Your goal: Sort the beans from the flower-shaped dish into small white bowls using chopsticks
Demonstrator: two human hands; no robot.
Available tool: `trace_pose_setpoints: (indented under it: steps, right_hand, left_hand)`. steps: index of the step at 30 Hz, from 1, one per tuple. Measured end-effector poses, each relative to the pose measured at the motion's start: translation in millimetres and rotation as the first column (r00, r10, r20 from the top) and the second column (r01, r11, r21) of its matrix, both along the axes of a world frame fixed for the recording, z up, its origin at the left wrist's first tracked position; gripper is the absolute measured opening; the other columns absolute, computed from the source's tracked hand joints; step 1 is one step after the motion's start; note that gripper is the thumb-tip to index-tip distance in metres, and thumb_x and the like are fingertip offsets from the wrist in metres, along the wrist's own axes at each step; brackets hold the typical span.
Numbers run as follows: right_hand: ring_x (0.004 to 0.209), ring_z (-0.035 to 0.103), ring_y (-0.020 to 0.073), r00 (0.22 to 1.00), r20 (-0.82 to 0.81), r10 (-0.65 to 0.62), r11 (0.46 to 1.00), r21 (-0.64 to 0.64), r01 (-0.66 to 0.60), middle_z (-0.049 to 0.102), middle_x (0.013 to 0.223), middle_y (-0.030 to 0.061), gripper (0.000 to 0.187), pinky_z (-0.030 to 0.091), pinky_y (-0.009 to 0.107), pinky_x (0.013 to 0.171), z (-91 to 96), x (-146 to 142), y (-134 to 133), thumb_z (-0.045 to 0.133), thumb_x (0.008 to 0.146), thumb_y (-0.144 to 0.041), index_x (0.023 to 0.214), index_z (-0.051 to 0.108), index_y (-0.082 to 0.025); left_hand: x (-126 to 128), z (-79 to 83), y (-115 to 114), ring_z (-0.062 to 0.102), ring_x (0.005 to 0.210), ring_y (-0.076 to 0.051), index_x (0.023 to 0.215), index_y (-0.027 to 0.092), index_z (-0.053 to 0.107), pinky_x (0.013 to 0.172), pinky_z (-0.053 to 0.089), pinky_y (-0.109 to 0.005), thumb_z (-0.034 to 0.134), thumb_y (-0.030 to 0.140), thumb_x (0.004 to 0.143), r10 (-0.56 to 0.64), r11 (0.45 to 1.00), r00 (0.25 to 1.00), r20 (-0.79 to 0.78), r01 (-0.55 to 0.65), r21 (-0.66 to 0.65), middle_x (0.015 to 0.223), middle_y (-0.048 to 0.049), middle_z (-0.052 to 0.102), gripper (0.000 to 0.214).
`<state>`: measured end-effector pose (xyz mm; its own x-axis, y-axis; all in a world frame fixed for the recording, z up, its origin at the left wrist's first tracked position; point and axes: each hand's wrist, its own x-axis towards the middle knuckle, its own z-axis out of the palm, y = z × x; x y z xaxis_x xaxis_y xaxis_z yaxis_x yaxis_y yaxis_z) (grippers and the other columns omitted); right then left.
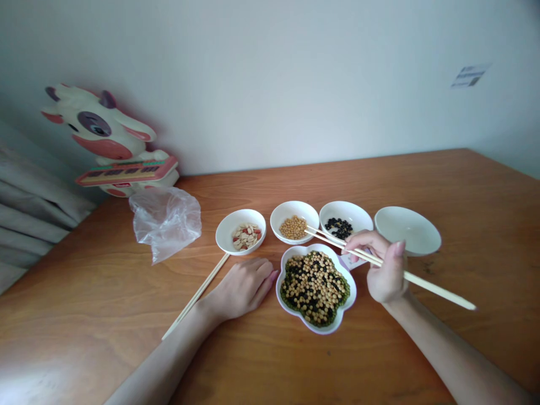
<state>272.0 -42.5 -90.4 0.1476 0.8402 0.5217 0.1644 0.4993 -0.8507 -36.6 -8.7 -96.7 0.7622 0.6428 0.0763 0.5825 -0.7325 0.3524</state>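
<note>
My right hand (382, 264) grips a pair of chopsticks (434, 289). Their tips reach the right side of the soybeans (293, 227) in a white bowl (315, 220); whether a bean sits between the tips I cannot tell. Below it lies a flower-shaped dish (282, 304) with a lilac rim, holding mixed soybeans, black beans and green beans. My left hand (248, 286) rests on the table just left of this dish, fingers curled together and nothing seen in them. Its wrist and forearm lie by a second pair of chopsticks (200, 289).
A white bowl (221, 232) with peanuts stands at the left. Right of the soybeans are a bowl (363, 218) of black beans and an empty bowl (407, 225). A crumpled plastic bag (169, 219) and a cow-shaped toy piano (120, 146) sit at the back left.
</note>
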Motion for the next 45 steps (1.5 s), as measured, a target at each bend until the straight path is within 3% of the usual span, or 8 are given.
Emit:
trace_pose_setpoints:
  steps: [6, 13, 19, 29, 38, 45]
  right_hand:
    - [0.062, 0.057, 0.0230, 0.990, -0.112, 0.088, 0.996, 0.002, -0.089, 0.069, 0.068, 0.0074, 0.074, 0.040, 0.036, 0.055, 17.6, 10.6, -4.4, 0.028, 0.103, -0.070, 0.071, 0.076, -0.024]
    - [0.064, 0.060, 0.0216, 0.938, 0.222, 0.265, 0.961, -0.140, -0.238, 0.070, 0.068, 0.0076, 0.081, 0.040, 0.035, 0.058, 20.2, 42.1, -0.1, 0.019, 0.103, -0.072, 0.072, 0.073, -0.022]
    - [0.061, 0.057, 0.0211, 0.885, 0.291, 0.364, 0.912, -0.304, -0.276, 0.065, 0.067, 0.0072, 0.083, 0.042, 0.036, 0.059, 22.2, 54.5, 2.6, 0.009, 0.104, -0.069, 0.074, 0.069, -0.021]
    - [0.064, 0.061, 0.0196, 0.845, 0.353, 0.402, 0.888, -0.377, -0.265, 0.068, 0.071, 0.0064, 0.085, 0.050, 0.033, 0.060, 23.1, 49.1, 3.3, 0.006, 0.104, -0.071, 0.077, 0.069, -0.021]
    - [0.064, 0.059, 0.0192, 0.819, 0.369, 0.439, 0.878, -0.369, -0.305, 0.068, 0.073, 0.0053, 0.084, 0.048, 0.033, 0.061, 24.6, 51.1, 3.4, 0.008, 0.102, -0.075, 0.081, 0.069, -0.022]
    - [0.066, 0.060, 0.0188, 0.819, 0.402, 0.409, 0.890, -0.372, -0.262, 0.068, 0.074, 0.0051, 0.081, 0.049, 0.032, 0.063, 23.7, 52.2, 4.0, 0.007, 0.105, -0.068, 0.080, 0.069, -0.022]
  left_hand:
    - [-0.3, 1.6, -0.9, 0.057, 0.075, -0.017, 0.087, 0.020, 0.050, 0.071, 0.042, -0.031, 0.034, 0.030, 0.112, 0.006, 1.000, 1.000, 0.002, -0.006, -0.015, 0.087, -0.0039, 0.061, 0.031]
    - [-0.8, 1.8, -0.7, 0.056, 0.075, -0.017, 0.087, 0.020, 0.051, 0.070, 0.042, -0.031, 0.035, 0.030, 0.112, 0.001, 1.000, 1.000, 0.004, -0.001, 0.001, 0.087, -0.0040, 0.061, 0.031]
    - [-0.6, 1.9, -1.2, 0.056, 0.075, -0.017, 0.087, 0.020, 0.051, 0.071, 0.044, -0.032, 0.035, 0.029, 0.112, -0.002, 1.000, 1.000, 0.005, 0.002, 0.002, 0.086, -0.0042, 0.061, 0.031]
    - [-1.2, 1.0, -0.6, 0.056, 0.074, -0.017, 0.088, 0.020, 0.052, 0.071, 0.043, -0.031, 0.035, 0.030, 0.112, -0.002, 1.000, 1.000, -0.004, 0.002, -0.004, 0.087, -0.0042, 0.061, 0.031]
    - [-0.9, 1.9, -0.6, 0.056, 0.074, -0.017, 0.087, 0.019, 0.051, 0.070, 0.043, -0.031, 0.035, 0.029, 0.112, -0.005, 1.000, 1.000, -0.003, 0.005, 0.004, 0.087, -0.0043, 0.062, 0.031]
    - [-0.8, 0.8, -0.8, 0.056, 0.073, -0.017, 0.087, 0.020, 0.052, 0.069, 0.043, -0.031, 0.036, 0.029, 0.112, -0.003, 1.000, 1.000, 0.025, 0.003, 0.007, 0.086, -0.0045, 0.062, 0.030]
